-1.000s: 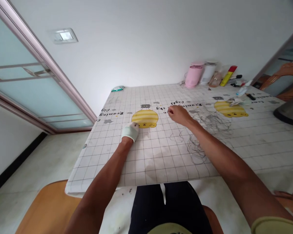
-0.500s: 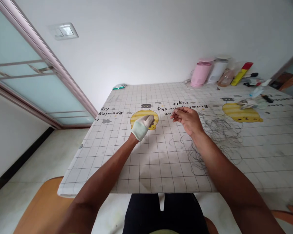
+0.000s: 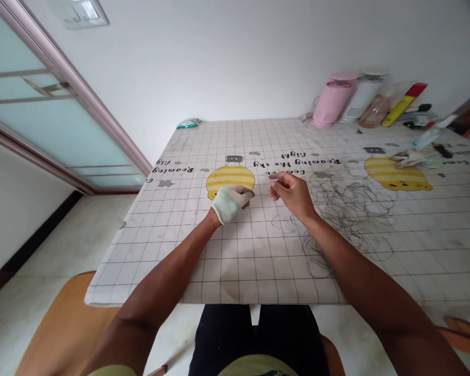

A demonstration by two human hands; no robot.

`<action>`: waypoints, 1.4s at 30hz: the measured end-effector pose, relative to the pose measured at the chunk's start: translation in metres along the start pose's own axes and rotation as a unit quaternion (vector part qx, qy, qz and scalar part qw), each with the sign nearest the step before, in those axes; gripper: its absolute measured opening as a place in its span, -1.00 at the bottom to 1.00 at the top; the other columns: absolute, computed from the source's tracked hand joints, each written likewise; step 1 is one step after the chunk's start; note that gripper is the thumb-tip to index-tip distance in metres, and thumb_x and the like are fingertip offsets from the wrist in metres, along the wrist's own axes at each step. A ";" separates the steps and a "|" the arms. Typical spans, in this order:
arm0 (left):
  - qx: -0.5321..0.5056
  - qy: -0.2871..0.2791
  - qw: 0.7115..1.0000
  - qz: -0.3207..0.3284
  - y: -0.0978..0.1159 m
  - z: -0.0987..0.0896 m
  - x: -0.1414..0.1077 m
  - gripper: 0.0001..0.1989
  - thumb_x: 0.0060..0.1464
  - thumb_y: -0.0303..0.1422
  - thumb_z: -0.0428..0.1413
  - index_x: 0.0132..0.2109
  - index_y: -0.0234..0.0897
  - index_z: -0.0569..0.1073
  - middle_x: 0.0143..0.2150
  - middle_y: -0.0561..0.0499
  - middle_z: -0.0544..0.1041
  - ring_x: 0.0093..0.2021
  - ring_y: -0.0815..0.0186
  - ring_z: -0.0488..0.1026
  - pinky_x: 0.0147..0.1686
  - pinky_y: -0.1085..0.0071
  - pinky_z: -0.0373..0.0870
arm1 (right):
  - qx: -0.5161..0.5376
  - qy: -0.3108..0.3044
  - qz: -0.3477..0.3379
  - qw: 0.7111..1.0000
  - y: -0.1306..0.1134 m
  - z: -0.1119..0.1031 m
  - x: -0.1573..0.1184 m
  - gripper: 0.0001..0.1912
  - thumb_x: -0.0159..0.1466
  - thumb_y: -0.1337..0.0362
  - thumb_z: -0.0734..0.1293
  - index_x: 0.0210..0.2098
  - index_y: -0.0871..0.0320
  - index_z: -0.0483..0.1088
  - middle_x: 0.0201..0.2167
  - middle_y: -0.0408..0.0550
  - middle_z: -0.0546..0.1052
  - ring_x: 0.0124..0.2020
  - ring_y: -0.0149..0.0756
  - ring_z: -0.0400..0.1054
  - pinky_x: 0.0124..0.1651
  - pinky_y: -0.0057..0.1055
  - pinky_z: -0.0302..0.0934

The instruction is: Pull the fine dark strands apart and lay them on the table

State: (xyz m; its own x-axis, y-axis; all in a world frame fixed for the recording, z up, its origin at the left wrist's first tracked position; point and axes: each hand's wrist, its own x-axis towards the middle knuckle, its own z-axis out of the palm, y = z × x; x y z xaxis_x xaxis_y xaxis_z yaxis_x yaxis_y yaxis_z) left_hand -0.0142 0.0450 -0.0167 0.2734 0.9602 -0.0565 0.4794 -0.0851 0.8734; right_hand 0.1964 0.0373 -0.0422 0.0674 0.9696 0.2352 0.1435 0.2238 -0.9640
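Note:
My left hand (image 3: 232,201), in a pale white-green glove, is closed in a pinch above the table, over the edge of a printed yellow balloon. Whatever it holds is too fine or too hidden to make out. Bare and a short way to the right, my right hand (image 3: 292,194) has its thumb and fingers drawn together; anything between the tips is too thin to name. A loose tangle of thin dark strands (image 3: 350,206) lies beside and partly behind my right wrist. A few stray loops (image 3: 284,223) rest on the cloth below the right hand.
The checked tablecloth (image 3: 156,250) covers the table. Along the wall stand a pink cylinder (image 3: 332,102), a white one (image 3: 362,99), a bottle (image 3: 375,111) and a yellow-red box (image 3: 405,104). A glove (image 3: 409,158) lies at right, and a green-white packet (image 3: 188,123) at the far left corner.
The view has tilted slightly downward. My left hand has turned so its fingers point more to the right, and the two hands are slightly closer together.

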 end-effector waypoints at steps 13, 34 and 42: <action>0.107 0.016 0.994 0.033 -0.013 -0.014 0.002 -0.77 0.17 -0.30 0.11 -0.26 -0.17 0.68 -0.38 0.07 0.62 -0.35 0.33 0.51 -0.32 0.44 0.41 | -0.098 -0.012 -0.025 0.995 0.002 0.006 -0.012 -0.73 0.26 0.27 0.32 -0.10 0.08 0.60 -0.48 -0.16 0.50 -0.50 -0.35 0.42 -0.42 -0.40 0.37; 0.192 0.157 0.968 0.042 0.019 0.018 -0.035 -0.70 0.27 -0.14 0.04 -0.29 -0.11 0.60 -0.35 -0.07 0.56 -0.15 0.10 0.55 -0.21 0.28 0.37 | 0.019 0.103 0.017 0.994 0.001 0.012 -0.011 -0.76 0.23 0.22 0.36 -0.11 0.10 0.49 -0.46 -0.14 0.54 -0.47 -0.29 0.50 -0.52 -0.42 0.40; -0.108 0.089 0.987 -0.084 0.011 0.038 -0.007 -0.78 0.25 -0.22 0.02 -0.22 -0.19 0.50 -0.17 -0.03 0.65 -0.35 0.30 0.62 -0.41 0.43 0.45 | 0.023 0.070 -0.017 0.997 -0.009 0.033 -0.027 -0.73 0.28 0.19 0.38 -0.05 0.11 0.53 -0.41 -0.11 0.57 -0.45 -0.31 0.51 -0.42 -0.40 0.44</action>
State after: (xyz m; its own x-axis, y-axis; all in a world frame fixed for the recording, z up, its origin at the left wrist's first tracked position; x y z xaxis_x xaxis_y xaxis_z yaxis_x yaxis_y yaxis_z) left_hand 0.0209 0.0277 -0.0246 0.0454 0.9890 -0.1404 0.3120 0.1195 0.9425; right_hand 0.1607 0.0121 -0.0443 0.2017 0.9386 0.2798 0.1039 0.2636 -0.9590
